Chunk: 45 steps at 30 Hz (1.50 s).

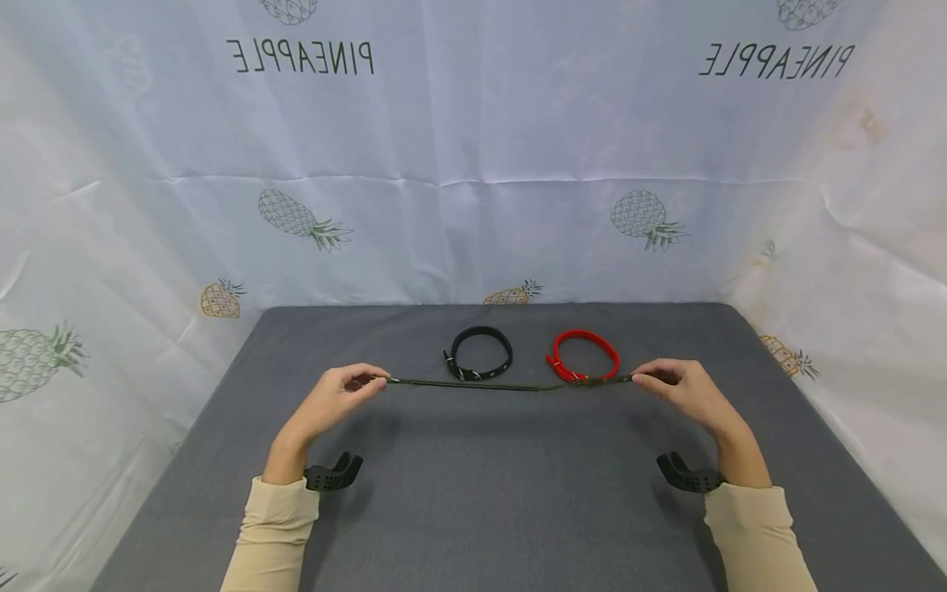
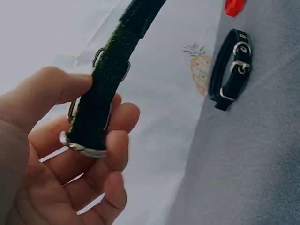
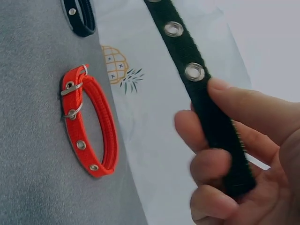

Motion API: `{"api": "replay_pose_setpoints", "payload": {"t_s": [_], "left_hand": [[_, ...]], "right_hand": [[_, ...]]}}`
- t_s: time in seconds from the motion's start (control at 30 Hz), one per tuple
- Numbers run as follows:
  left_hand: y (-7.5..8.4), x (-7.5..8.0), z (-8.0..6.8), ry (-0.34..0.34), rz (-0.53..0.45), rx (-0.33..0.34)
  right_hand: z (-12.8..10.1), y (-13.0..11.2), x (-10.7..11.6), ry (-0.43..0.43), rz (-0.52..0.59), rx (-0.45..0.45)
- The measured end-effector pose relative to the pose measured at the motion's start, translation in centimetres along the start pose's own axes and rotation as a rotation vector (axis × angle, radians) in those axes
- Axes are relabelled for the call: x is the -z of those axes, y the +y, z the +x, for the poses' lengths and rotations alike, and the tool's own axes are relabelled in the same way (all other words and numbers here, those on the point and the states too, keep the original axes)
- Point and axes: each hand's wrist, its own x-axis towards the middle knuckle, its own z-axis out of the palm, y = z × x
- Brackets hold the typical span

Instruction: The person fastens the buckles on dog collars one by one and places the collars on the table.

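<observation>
Mid-table [image 1: 473, 510], hands [image 1: 336, 399] stretch a dark strap [image 1: 510, 385] before two collars [image 1: 481, 353].

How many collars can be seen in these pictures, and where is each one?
3. A black collar and a red collar lie buckled on the grey table. A dark green collar is stretched open between the left hand and right hand.

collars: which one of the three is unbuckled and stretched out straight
The dark green collar, pinched at its ends by the left hand and right hand. The black collar and red collar lie buckled in loops.
</observation>
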Motion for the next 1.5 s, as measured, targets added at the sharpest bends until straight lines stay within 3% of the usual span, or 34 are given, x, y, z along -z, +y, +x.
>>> {"api": "replay_pose_setpoints", "payload": {"t_s": [0.47, 0.7, 0.93, 1.13, 1.27, 1.5], "left_hand": [[1.0, 0.2, 0.6, 0.077, 0.013, -0.051], [1.8, -0.4, 1.1, 0.113, 0.047, -0.066], [2.8, -1.2, 1.7, 0.178, 0.051, -0.1], [3.3, -2.0, 2.3, 0.211, 0.035, -0.147], [3.6, -2.3, 2.6, 0.214, 0.007, -0.173], [4.5, -2.8, 2.8, 0.236, -0.052, -0.214]], "right_hand": [[0.4, -1.2, -0.1, 0.109, -0.009, -0.018], [1.0, -2.3, -0.9, 0.228, -0.009, -0.002], [1.4, -3.7, -2.1, 0.301, 0.147, 0.053], [2.1, -4.7, -3.3, 0.339, 0.353, 0.208], [2.3, -5.2, -3.9, 0.333, 0.468, 0.244], [2.5, -6.0, -4.8, 0.31, 0.566, 0.271]]}}
